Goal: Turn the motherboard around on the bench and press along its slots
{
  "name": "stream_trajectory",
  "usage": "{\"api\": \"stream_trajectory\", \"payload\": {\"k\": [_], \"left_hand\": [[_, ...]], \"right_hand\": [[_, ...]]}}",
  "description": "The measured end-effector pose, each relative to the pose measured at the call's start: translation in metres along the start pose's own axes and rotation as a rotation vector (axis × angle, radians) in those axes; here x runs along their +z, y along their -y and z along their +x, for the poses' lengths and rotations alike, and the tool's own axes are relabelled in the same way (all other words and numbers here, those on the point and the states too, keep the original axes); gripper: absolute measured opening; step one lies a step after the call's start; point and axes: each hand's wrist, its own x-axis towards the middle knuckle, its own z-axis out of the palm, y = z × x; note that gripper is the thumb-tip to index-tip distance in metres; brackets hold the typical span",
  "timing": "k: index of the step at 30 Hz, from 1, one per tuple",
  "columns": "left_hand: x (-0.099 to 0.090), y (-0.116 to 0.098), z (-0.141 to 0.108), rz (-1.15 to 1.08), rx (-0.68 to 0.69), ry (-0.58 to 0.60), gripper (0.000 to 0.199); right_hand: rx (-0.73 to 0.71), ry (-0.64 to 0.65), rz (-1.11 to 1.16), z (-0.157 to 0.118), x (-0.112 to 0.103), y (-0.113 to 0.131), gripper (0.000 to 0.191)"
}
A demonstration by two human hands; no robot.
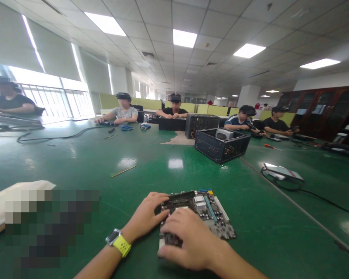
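A motherboard (218, 223) lies flat on the green table, with white heatsinks (200, 202) and pale and blue slots on its upper side. My left hand (148, 213), with a yellow-strapped watch (118, 242) on its wrist, grips the board's left edge, fingers at the far corner and thumb lower down. Over the board's near left part, my right hand (189, 238) is curled, its fingers on the board and its thumb at the near corner. It hides much of the board, and its fingertips' exact contact is hard to see.
An open black computer case (211, 147) stands ahead, with another case (192, 126) behind it. A thin brass-coloured strip (123, 171) lies ahead left. A cream tray (0, 205) is at left beside a pixelated patch. A cabled device (283, 172) lies right. Several people sit across the table.
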Motion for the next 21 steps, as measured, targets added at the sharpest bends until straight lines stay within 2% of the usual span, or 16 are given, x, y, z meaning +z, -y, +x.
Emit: {"api": "stream_trajectory", "payload": {"k": [3,5,7,11,15,21], "left_hand": [[0.001,0.002,-0.001,0.007,-0.001,-0.001,0.030],[0.001,0.002,-0.001,-0.002,-0.012,-0.008,0.029],[0.000,0.003,-0.002,-0.008,-0.029,-0.024,0.028],[-0.005,0.009,-0.001,0.015,-0.064,-0.117,0.021],[-0.010,0.013,-0.001,0.037,-0.070,-0.164,0.019],[-0.012,0.011,-0.002,0.040,-0.048,-0.161,0.017]], "right_hand": [[-0.090,0.112,-0.097,-0.002,0.019,0.005,0.046],[-0.087,0.118,-0.157,-0.002,0.024,0.003,0.035],[-0.064,0.096,-0.173,-0.001,0.023,0.002,0.025],[0.009,0.072,-0.153,0.002,0.012,-0.004,0.019],[0.227,0.028,-0.215,0.004,0.000,-0.032,0.016],[0.745,-0.130,-0.427,-0.010,-0.032,-0.112,0.032]]}}
